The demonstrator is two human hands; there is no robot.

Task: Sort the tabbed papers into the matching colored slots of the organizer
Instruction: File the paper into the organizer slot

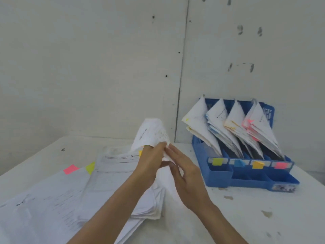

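A blue organizer (219, 175) stands at the right on the table, its slots marked by yellow (217, 161), blue (239, 163), orange (257, 164) and pink (280, 165) tabs. Folded papers lean in each slot. A loose pile of white papers (52, 199) lies at the left, with a pink tab (70, 169) and a yellow tab (90, 167) sticking out. My left hand (151, 161) grips a curled white sheet (151, 132) raised above the pile. My right hand (184, 173) is beside it with fingers straight, touching the sheet's lower part.
The white table (246, 217) has stains on its right front part. A grey wall (88, 67) rises close behind table and organizer. The organizer's front tray (253, 180) holds a small patterned item at its right end.
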